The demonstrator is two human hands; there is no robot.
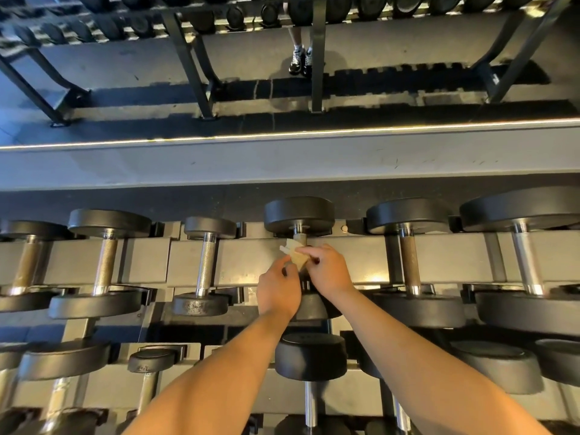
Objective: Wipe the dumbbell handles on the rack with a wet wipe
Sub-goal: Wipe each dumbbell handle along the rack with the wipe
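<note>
A row of black dumbbells lies across the grey rack (244,262). Over the middle dumbbell (298,215) both my hands meet. A pale, crumpled wet wipe (293,251) sits between them, just above the hidden handle. My right hand (328,268) pinches the wipe from the right with curled fingers. My left hand (277,287) holds its lower left edge with thumb and fingertips. Only a short stub of that handle (299,235) shows beyond the wipe. The near head of this dumbbell is mostly covered by my wrists.
Neighbouring dumbbells with metal handles (205,262) (409,259) lie left and right on the same tier, a lower tier (309,356) sits below. A mirror behind the rack reflects another rack (188,58) and a person's shoes (299,61).
</note>
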